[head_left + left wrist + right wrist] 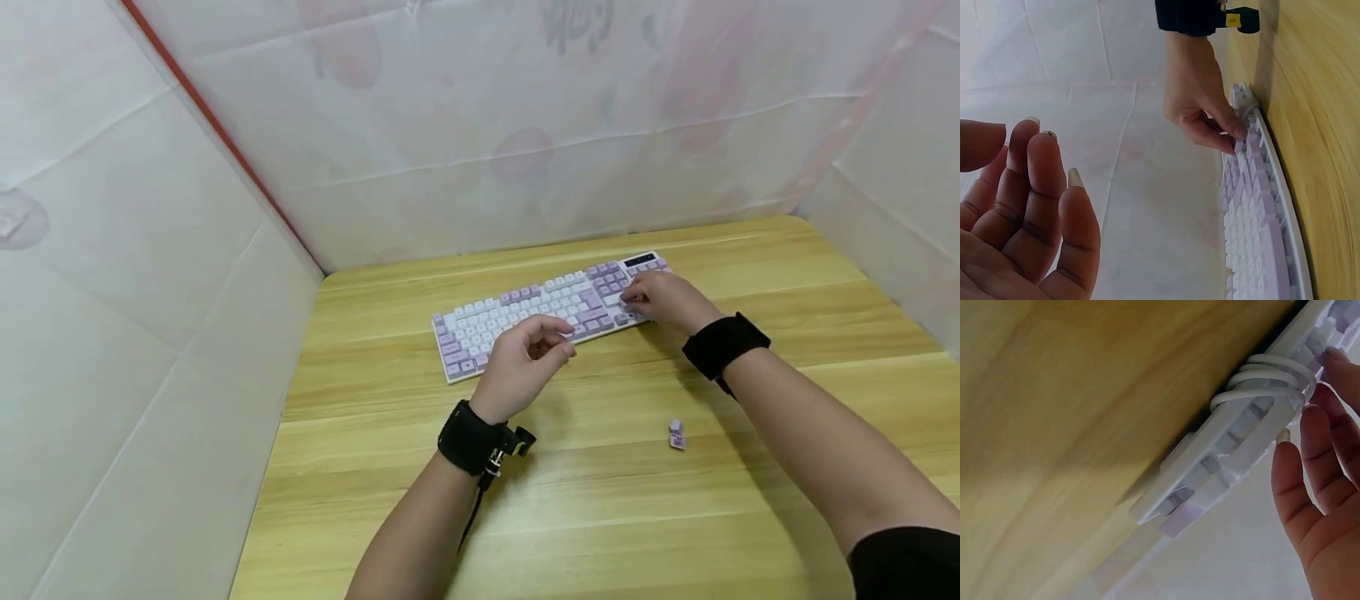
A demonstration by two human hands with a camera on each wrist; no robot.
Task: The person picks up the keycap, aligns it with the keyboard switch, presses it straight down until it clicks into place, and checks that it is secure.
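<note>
A white and lilac keyboard (pixel 510 321) lies at an angle on the table. Over its right part is my right hand (pixel 671 302), whose thumb and fingertips pinch a lilac keycap (pixel 1239 145) among the keys. The fingers hide most of that keycap. A white cable (pixel 1266 381) loops round the keyboard's right end, beside the right hand's fingers. My left hand (pixel 521 367) hovers over the front edge of the keyboard, its fingers loosely bent and holding nothing. Two loose lilac keycaps (pixel 677 440) lie together on the table, nearer to me than the keyboard.
The wooden table (pixel 360 483) meets pale, printed sheeting (pixel 465 150) behind the keyboard. More sheeting stands to the left and right. Each wrist wears a black strap (pixel 723 344), and a thin black cable (pixel 471 521) hangs from the left one.
</note>
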